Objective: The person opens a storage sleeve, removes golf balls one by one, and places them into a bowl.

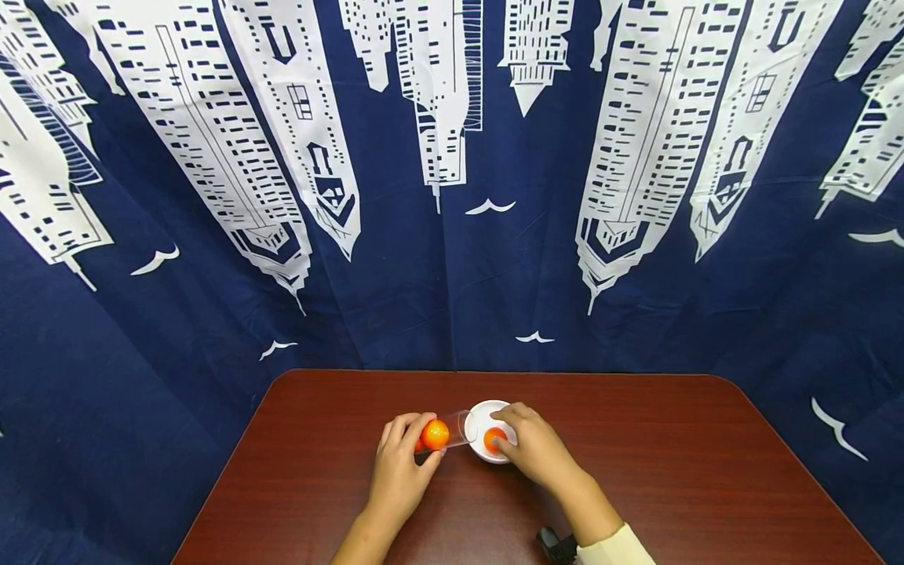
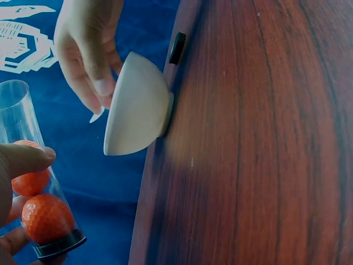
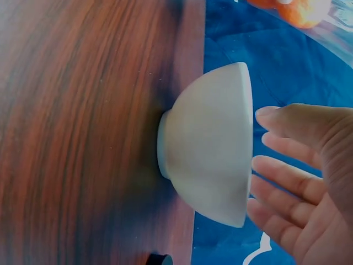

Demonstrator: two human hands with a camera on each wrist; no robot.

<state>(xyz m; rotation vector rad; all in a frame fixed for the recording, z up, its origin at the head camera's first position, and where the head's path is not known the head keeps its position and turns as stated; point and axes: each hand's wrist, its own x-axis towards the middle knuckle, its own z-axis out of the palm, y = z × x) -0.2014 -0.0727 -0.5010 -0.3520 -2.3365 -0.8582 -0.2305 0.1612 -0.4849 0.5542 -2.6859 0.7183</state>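
My left hand grips a clear tube, held sideways with its mouth toward the bowl. Inside the tube are orange golf balls; two show in the left wrist view, above a black end cap. Beside the tube mouth a white bowl stands upright on the table. An orange ball lies in it. My right hand is over the bowl's right side, thumb near that ball and fingers extended at the rim. From the right wrist view the bowl wall hides the ball.
The brown table has a dark blue curtain with white city prints behind it. A black device is by my right wrist. A small black object sits on the table past the bowl in the left wrist view.
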